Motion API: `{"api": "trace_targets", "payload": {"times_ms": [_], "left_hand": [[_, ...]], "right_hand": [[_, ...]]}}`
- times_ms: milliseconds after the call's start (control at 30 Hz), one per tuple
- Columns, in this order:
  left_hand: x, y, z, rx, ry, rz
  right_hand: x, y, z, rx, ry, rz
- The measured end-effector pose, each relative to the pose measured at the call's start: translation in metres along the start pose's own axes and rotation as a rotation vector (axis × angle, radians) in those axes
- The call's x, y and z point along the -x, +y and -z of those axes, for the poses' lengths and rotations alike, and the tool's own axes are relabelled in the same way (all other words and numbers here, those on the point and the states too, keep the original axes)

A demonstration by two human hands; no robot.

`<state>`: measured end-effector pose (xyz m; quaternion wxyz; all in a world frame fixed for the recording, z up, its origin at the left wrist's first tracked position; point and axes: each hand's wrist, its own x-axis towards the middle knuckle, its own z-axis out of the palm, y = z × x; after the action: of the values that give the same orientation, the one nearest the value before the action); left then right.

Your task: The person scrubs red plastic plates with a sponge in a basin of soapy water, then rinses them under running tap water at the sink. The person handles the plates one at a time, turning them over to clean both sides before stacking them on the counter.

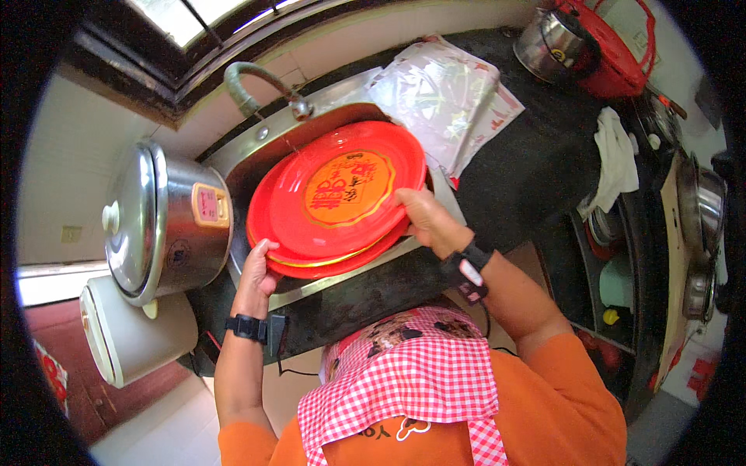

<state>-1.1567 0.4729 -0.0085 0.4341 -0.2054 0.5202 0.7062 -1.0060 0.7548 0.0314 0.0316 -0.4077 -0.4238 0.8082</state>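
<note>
Two red round trays overlap above a steel sink, the upper tray (285, 215) bearing an orange printed centre with characters. Beneath it, the rim of the lower tray (349, 262) shows along the near and left sides. My left hand (259, 267) grips the near left rim, thumb on top. On the right rim, my right hand (431, 218) has its thumb over the edge and fingers underneath. Both trays hide most of the sink (233, 175). A curved faucet (256, 73) arches over the sink's back edge, and thin streaks of water show near the upper tray's far part.
Left of the sink stand a steel rice cooker (186, 250) and a white lidded appliance (157, 326). Folded plastic sheets (431, 87) lie behind right on the dark counter (501, 163). Farther right are a metal pot (548, 49), a red basket (618, 64) and a white cloth (615, 157).
</note>
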Motion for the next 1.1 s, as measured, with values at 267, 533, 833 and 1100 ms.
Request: {"api": "trace_targets", "payload": {"times_ms": [267, 533, 833, 1100], "left_hand": [[0.022, -0.001, -0.012, 0.005, 0.054, -0.106], [0.066, -0.017, -0.022, 0.038, 0.084, -0.125], [0.124, -0.057, -0.052, 0.076, 0.050, -0.269], [0.116, -0.069, -0.120, 0.091, -0.182, -0.375]], "right_hand": [[0.003, 0.003, 0.012, -0.292, -0.156, -0.070], [0.028, 0.001, 0.011, -0.205, -0.102, 0.145], [0.103, -0.017, 0.058, -0.008, -0.091, 0.281], [0.145, -0.048, 0.103, -0.027, 0.110, 0.297]]}}
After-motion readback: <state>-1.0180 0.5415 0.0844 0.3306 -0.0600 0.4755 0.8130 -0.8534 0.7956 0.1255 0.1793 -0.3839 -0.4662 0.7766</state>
